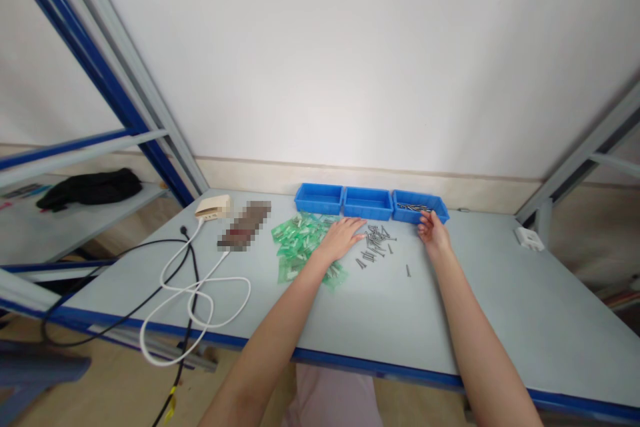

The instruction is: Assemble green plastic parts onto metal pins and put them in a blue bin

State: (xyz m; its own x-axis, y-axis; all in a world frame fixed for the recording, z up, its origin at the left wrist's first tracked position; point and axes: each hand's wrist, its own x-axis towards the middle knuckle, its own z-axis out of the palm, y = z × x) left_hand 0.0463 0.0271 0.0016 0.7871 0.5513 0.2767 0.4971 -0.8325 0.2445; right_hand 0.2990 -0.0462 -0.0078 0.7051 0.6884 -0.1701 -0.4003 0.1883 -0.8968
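My left hand (344, 237) lies flat with its fingers stretched out, at the right edge of a pile of green plastic packets (300, 240). Its fingertips reach the loose screws (376, 240), which lie heaped on the table just right of it. A single screw (408, 271) rests apart, nearer the front. My right hand (434, 232) is at the front of the rightmost blue bin (407, 215), fingers curled in. Whatever those fingers hold, if anything, is hidden. Inside that bin lie several metal screws (413, 207).
Two more blue bins (319, 203) stand in the same row along the wall. To the left are a beige box (213, 207), a pixelated dark object (245, 227), a white cable (200, 290) and a black cable (194, 267). A white adapter (529, 239) sits at right.
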